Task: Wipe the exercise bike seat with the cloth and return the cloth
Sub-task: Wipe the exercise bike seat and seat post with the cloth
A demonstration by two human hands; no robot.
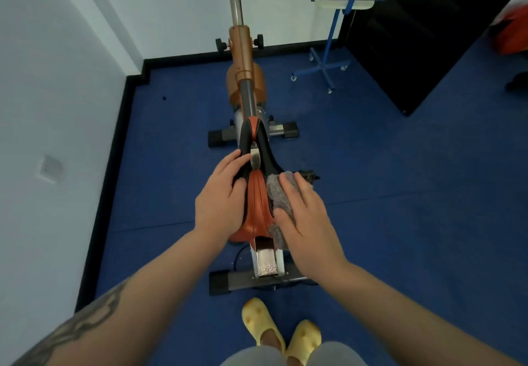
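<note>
The exercise bike seat (255,199) is orange and black and sits at the middle of the head view, narrow end pointing away from me. My left hand (221,197) grips the seat's left side, fingers curled over its black edge. My right hand (303,217) lies flat on a fuzzy grey cloth (275,194) and presses it against the seat's right side. The cloth hangs down past the seat's rear edge, and my palm covers most of it.
The bike's orange frame (243,54) and grey post run away toward the white wall. Its black floor bars (220,282) lie on blue carpet. A blue wheeled stand (325,68) with a wire basket stands at the back right, next to a black cabinet (414,36). My yellow shoes (285,334) are below.
</note>
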